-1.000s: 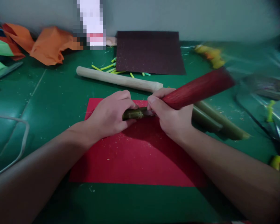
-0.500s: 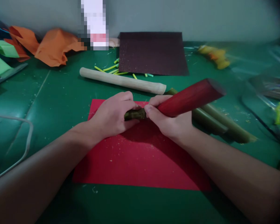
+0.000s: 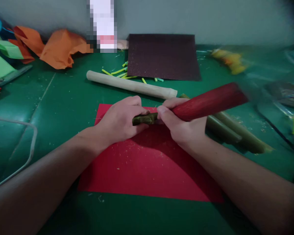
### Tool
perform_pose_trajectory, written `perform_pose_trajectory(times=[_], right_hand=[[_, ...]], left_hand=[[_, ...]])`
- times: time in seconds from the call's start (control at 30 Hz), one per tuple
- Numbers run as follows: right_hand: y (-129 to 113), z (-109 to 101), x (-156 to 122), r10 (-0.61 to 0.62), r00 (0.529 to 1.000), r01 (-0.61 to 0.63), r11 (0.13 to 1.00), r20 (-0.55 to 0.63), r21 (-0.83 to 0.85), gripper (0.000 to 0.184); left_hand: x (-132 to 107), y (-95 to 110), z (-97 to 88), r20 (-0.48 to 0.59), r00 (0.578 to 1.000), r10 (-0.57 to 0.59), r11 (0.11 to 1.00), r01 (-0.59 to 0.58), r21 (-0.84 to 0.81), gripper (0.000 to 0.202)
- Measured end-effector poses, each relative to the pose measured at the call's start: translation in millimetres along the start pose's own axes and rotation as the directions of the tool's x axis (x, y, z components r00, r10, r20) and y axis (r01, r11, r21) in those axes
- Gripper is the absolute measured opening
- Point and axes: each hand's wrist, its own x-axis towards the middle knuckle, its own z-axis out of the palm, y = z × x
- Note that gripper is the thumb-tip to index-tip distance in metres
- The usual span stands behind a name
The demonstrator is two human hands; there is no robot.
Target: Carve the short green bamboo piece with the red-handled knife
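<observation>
Glossy grn table [image 3: 63, 107]; L hand [image 3: 120, 120]: jointed bamboo [image 3: 145, 119]; R hand [image 3: 182, 129]: red cylinder [image 3: 208, 101].

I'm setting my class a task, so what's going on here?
Someone is working over a red sheet: the left hand grips a green stalk, and the right hand, close beside it, holds a red stick tilted up. Pale flecks dot the sheet; a pale stick lies beyond the hands.

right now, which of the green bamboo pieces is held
The bamboo piece gripped by the left hand, above the red sheet; other pieces lie on the table, past the right hand.
</observation>
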Motion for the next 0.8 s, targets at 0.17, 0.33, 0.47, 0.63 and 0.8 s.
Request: perform_pose_trajectory(times=[0.17,0.33,0.47,0.63,0.8], right_hand=[[5.3,0.7,-0.3,0.035,0.995,-0.028,0.997,-0.096,0.068,0.023],[2.0,-4.6,2.1,0.02,0.991,-0.025,0.999,0.133,0.034,0.028],[2.0,-6.1,3.8,-0.011,0.984,0.009,1.0,0.179,0.01,0.028],[7.1,-1.9,4.7,-0.008,0.995,0.003,0.998,0.102,0.055,0.026],[10.3,-1.2,6.4,0.026,0.994,-0.017,0.996,-0.103,0.083,0.023]], left_hand=[[0.0,-0.5,1.2,-0.007,1.0,-0.013,0.999,0.012,-0.042,0.012],[-0.6,-0.7,0.9,-0.006,1.0,-0.029,0.997,0.029,-0.065,0.015],[-0.4,-4.7,0.0,0.012,0.999,-0.031,0.998,0.031,-0.062,0.016],[-0.3,-7.3,0.8,-0.006,1.0,-0.006,1.0,0.006,-0.015,0.018],[-0.8,-5.1,0.4,0.001,1.0,-0.016,0.999,0.016,0.03,0.019]])
